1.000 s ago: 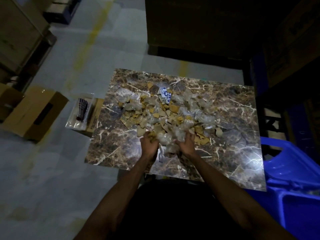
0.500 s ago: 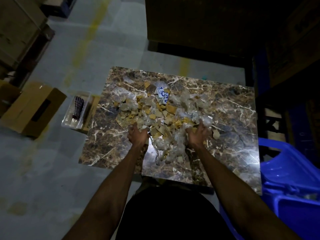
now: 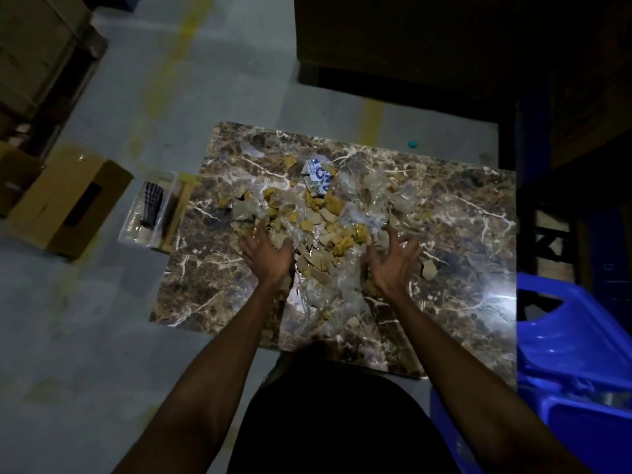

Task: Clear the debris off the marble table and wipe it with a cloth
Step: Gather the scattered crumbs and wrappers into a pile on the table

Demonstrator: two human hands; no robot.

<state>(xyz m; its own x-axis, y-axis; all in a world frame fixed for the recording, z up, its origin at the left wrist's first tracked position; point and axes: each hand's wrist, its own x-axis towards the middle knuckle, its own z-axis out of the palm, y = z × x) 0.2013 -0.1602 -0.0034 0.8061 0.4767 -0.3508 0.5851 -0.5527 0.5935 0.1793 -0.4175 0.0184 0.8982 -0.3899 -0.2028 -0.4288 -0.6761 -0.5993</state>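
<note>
Marble-patterned and glossy, the bench (image 3: 219, 268) carries both hands at the near side of a loose heap. The left hand (image 3: 265, 258) lies low with its fingers spread and fairly straight, the fingertips pushed into the left edge of the debris (image 3: 318, 220), holding nothing that can be made out. The right hand (image 3: 393, 261) is spread wide with the fingers splayed and slightly bent like a rake, at the right edge of the heap; whether it touches the bench cannot be told, and it grips nothing. Between the two hands lie tan broken pieces mixed with crumpled clear plastic film, some of it trailing toward the person's body. Beyond the fingertips the heap runs on to a blue and white wrapper (image 3: 316, 179), and one stray tan shard (image 3: 429, 269) sits just beside the right hand on its outer side. Further right of that hand stands a blue plastic bin (image 3: 581, 340); out past the left hand, off the bench, are a clear tray (image 3: 150, 206) and a cardboard box (image 3: 68, 203) on the floor. The step in hand looks like gathering the scattered debris into one pile, so clearing is barely begun and wiping is not yet started. Next, the hands likely need to close inward, scoop a load, and carry it right to the bin without dropping shards.
</note>
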